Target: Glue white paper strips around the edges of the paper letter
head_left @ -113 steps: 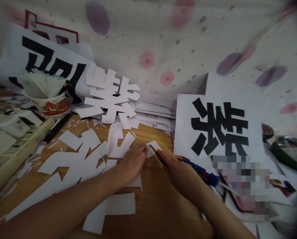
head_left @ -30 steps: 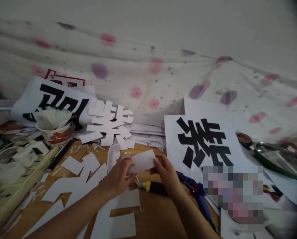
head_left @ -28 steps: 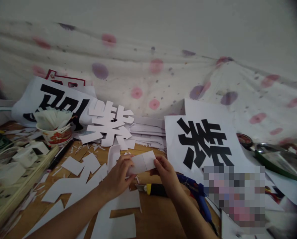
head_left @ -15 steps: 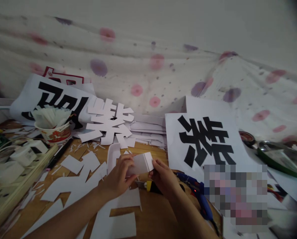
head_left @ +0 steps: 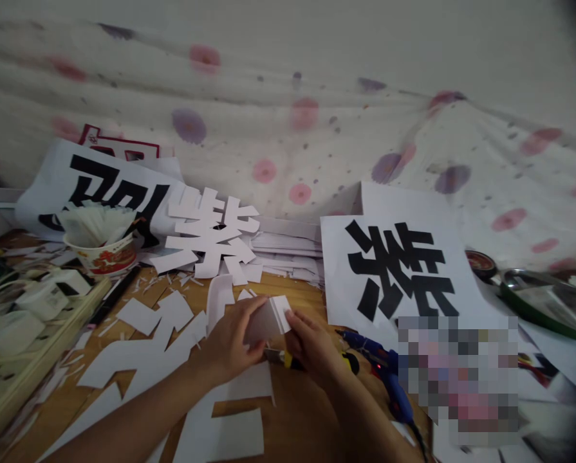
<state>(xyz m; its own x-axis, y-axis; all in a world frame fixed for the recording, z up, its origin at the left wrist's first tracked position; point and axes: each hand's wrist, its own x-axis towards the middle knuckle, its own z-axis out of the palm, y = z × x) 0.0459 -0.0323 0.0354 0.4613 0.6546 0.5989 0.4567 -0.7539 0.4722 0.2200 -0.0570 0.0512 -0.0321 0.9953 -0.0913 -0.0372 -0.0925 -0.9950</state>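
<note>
Between my hands is a small folded piece of white foam board or card [head_left: 263,321], raised just above the table. My left hand [head_left: 232,344] is closed around its left side, thumb low and fingers over the top. My right hand [head_left: 314,344] pinches its right edge, where a narrow strip stands along the end. Under my right hand lies a utility knife [head_left: 288,360] with a yellow and black handle, partly hidden. Flat white cut-out shapes [head_left: 147,350] lie to the left of and below my hands.
A blue glue gun [head_left: 389,379] with a red light lies at right, near a sheet with a black character [head_left: 394,270]. Left stand a paper bowl of white sticks [head_left: 104,257] and a power strip [head_left: 41,360]. A white cut-out character [head_left: 213,235] leans at the back.
The white piece has tilted and shifted slightly left, and my hands have come closer together. My right hand now covers more of the knife.
</note>
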